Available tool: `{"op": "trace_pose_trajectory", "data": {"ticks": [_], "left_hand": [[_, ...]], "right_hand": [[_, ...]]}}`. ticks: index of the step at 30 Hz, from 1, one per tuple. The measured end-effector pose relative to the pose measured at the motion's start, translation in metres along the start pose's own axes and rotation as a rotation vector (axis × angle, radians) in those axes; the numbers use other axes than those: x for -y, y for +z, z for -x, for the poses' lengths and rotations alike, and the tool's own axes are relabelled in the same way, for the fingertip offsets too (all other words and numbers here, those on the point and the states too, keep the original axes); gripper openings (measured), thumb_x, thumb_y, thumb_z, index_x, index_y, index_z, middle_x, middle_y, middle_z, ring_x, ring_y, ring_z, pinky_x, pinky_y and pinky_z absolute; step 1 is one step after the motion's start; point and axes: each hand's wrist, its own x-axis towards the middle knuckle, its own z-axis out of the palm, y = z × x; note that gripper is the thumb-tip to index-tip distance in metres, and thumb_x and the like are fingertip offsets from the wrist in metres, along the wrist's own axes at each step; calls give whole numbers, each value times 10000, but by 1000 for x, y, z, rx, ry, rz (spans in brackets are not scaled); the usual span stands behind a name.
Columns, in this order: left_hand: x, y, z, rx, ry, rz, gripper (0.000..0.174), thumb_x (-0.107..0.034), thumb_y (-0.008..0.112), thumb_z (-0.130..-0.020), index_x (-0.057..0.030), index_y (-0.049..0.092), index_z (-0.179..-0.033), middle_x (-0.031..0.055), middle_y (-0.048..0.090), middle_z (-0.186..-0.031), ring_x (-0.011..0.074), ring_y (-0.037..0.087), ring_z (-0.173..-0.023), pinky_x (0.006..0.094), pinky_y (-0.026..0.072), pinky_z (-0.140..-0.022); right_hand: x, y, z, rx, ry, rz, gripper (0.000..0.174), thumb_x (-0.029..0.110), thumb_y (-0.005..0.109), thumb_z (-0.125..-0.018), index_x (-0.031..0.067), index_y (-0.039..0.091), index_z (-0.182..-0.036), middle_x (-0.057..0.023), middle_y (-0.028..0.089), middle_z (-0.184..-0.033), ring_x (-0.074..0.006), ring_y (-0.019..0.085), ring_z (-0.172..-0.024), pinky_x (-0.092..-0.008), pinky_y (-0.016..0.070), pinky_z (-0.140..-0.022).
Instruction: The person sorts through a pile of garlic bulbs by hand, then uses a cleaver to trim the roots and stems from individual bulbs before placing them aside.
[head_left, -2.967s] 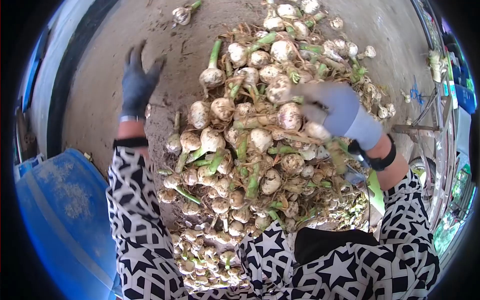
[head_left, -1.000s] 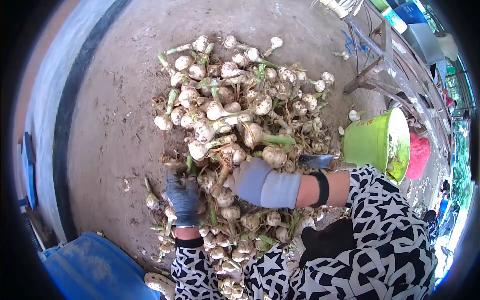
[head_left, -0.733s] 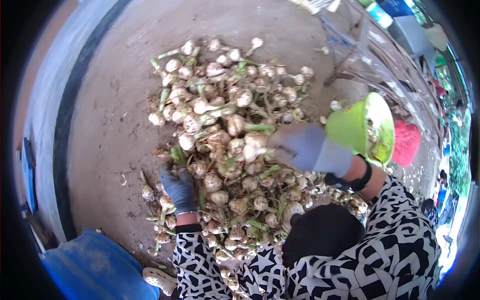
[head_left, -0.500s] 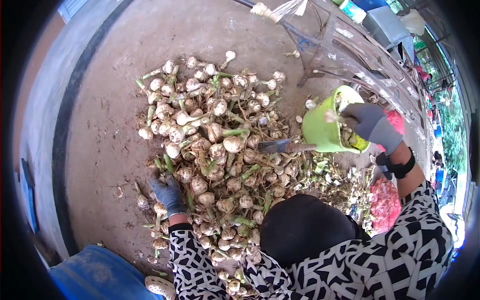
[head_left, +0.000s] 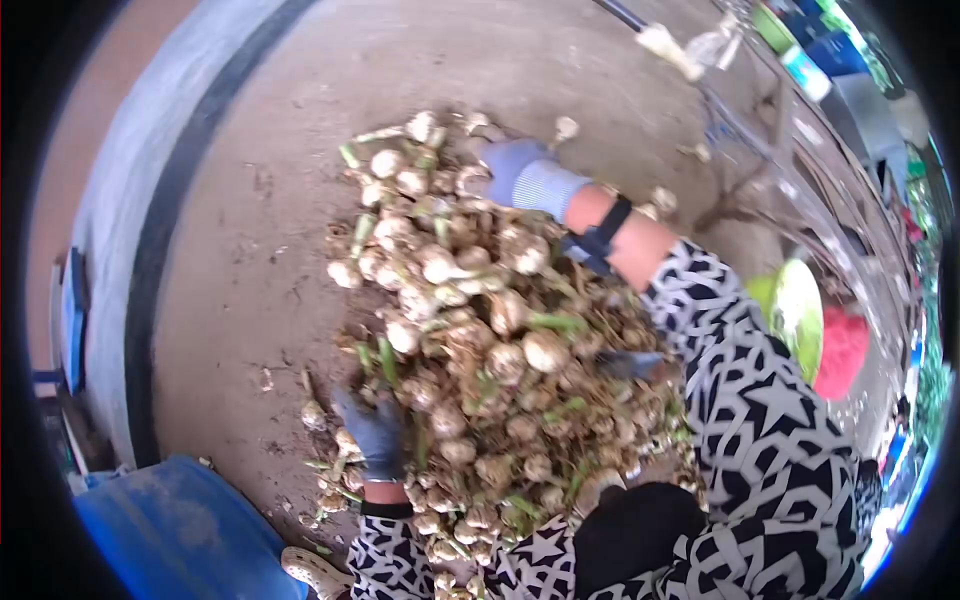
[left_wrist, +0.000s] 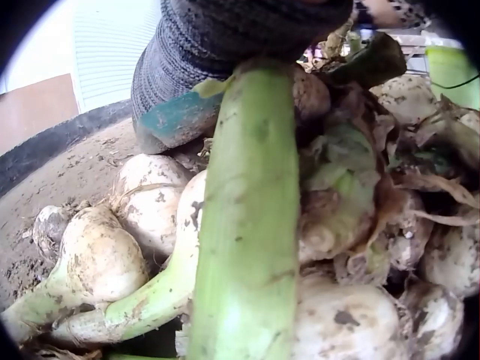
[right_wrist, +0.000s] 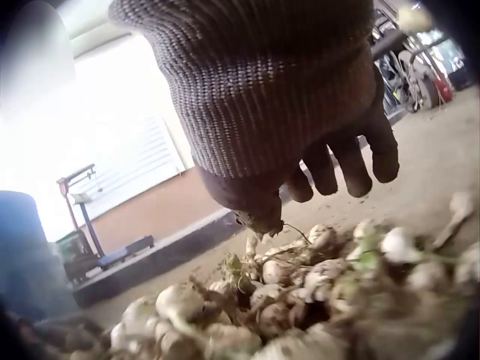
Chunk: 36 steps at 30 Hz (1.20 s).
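Note:
A large heap of dirty white bulbs with green stalks (head_left: 545, 352) lies on the ground. At its far side, my right hand (head_left: 515, 170) in a grey-purple glove reaches over the bulbs. The right wrist view shows that hand (right_wrist: 277, 97) above the heap, fingers extended and spread, nothing visibly held. My left hand (head_left: 375, 435), in a dark grey glove, rests on the heap's near left edge with loose fingers. In the left wrist view, the left glove (left_wrist: 217, 60) is behind a thick green stalk (left_wrist: 251, 217); its fingertips are hidden. A blade (head_left: 630, 363) lies on the heap's right.
A lime-green bucket (head_left: 797, 320) stands right of the heap beside a pink-red bag (head_left: 843, 352). A blue barrel (head_left: 185, 530) is at lower left. Wooden framing (head_left: 800, 195) stands at the upper right, and a low dark-edged wall (head_left: 165, 220) runs along the left.
My right hand has gone from above the bucket to the heap's far side, and the stem piece it held is no longer seen. The left hand stays at the heap's left edge. The head view has shifted.

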Motion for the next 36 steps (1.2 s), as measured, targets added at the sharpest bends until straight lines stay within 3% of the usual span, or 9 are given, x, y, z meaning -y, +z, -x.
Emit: {"op": "trace_pose_trajectory", "data": {"ticks": [6, 10, 14, 21, 24, 29, 31, 32, 36], "left_hand": [[-20, 4, 5, -82, -67, 5, 375, -102, 609, -817, 14, 506, -1158, 156, 541, -1041, 289, 540, -982, 400, 434, -918], [-15, 4, 3, -101, -3, -148, 362, -135, 618, -821, 15, 523, -1135, 207, 549, -1016, 367, 543, -952, 442, 434, -882], [-11, 5, -1, -88, 54, -247, 383, -132, 617, -838, -2, 500, -1178, 230, 537, -1066, 416, 539, -985, 474, 447, -879], [-11, 3, -5, -75, -67, -121, 408, -224, 618, -859, -4, 533, -1192, 214, 572, -1097, 392, 557, -1017, 450, 447, -911], [3, 8, -1, -65, -89, 35, 427, -241, 624, -863, 19, 534, -1189, 225, 575, -1115, 387, 564, -1034, 445, 454, -902], [11, 4, 24, -106, -167, 156, 498, -282, 666, -835, 36, 530, -1193, 176, 599, -1123, 325, 571, -1082, 430, 437, -995], [14, -7, 49, 179, -303, 489, 469, -181, 656, -875, 18, 515, -1275, 124, 583, -1200, 230, 533, -1139, 361, 426, -1005], [0, -8, 63, 124, -57, 202, 477, -222, 686, -780, 4, 538, -1174, 192, 581, -1136, 353, 563, -1072, 435, 435, -1000], [-10, 1, 109, 42, 76, 34, 488, -184, 690, -742, -11, 549, -1175, 188, 583, -1131, 365, 554, -1064, 448, 447, -974]], "right_hand": [[47, 12, -130, -82, 45, -48, 735, 523, 630, -810, 160, 438, -1419, -69, 344, -1523, -348, 396, -1354, -520, 369, -1065], [49, 26, -205, 259, 231, -222, 962, 684, 608, -768, 120, 343, -1500, -171, 385, -1518, -384, 396, -1377, -573, 314, -1113], [72, 71, -230, 360, 179, -115, 864, 677, 539, -818, 158, 375, -1490, -137, 376, -1531, -377, 376, -1391, -587, 289, -1125], [115, 63, -163, 505, -36, 32, 660, 567, 473, -887, 189, 483, -1428, -101, 430, -1503, -384, 388, -1381, -737, 141, -1096], [120, 83, -129, 471, -220, -242, 680, 646, 527, -836, 90, 656, -1206, -171, 669, -1186, -372, 606, -1148, -422, 467, -958], [138, 54, -43, 693, -417, -453, 698, 733, 449, -870, 249, 547, -1364, -121, 575, -1361, -365, 536, -1244, -422, 409, -1054], [147, 36, -6, 656, -394, -264, 724, 730, 503, -842, 286, 484, -1414, -117, 592, -1328, -352, 545, -1233, -512, 376, -1054], [153, 29, 12, 626, -363, -88, 768, 742, 539, -814, 294, 457, -1433, -123, 609, -1291, -335, 545, -1230, -526, 360, -1056], [144, -3, 80, 585, -397, 3, 698, 654, 557, -847, 271, 455, -1421, -102, 606, -1258, -301, 538, -1209, -546, 330, -1054]]}}
